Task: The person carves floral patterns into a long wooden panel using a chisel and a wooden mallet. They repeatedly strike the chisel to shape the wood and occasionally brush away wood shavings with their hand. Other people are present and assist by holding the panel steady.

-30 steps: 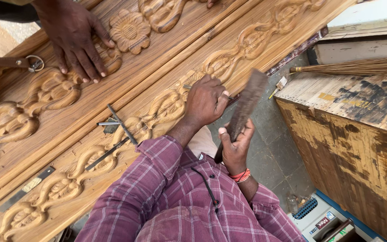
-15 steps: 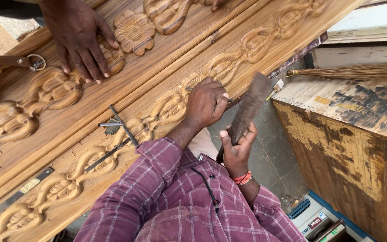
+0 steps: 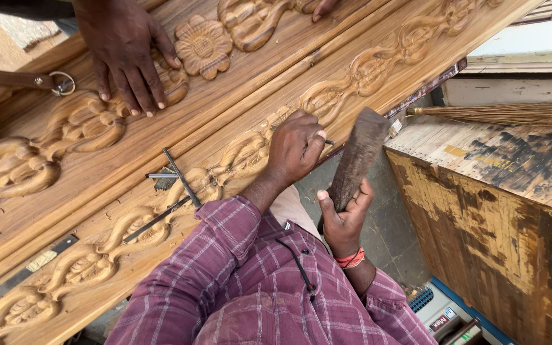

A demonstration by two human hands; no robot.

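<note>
Gripping a thin metal chisel point(image 3: 327, 141) against the carved scroll border of the long pale-brown wooden panel point(image 3: 237, 102), the left hand point(image 3: 296, 148) is curled shut around the tool, knuckles up, only the steel end showing at the right of the fist. The right hand point(image 3: 345, 216) is wrapped tight around the lower part of a dark, worn wooden mallet block point(image 3: 357, 156), held upright and tilted toward the chisel, its head just beside the left fist. I judge the main risk to be a glancing blow: the mallet is so near the knuckles that a slightly off swing could hit fingers rather than steel, or drive the edge sideways and tear the carved leaf. Another person's hand point(image 3: 126, 54) lies flat and spread on the far left carving, near a flower rosette point(image 3: 203, 45); a slipping panel could pinch it. Loose slim chisels point(image 3: 180, 176) lie on the near relief, left of the working hand, and could roll off.
</note>
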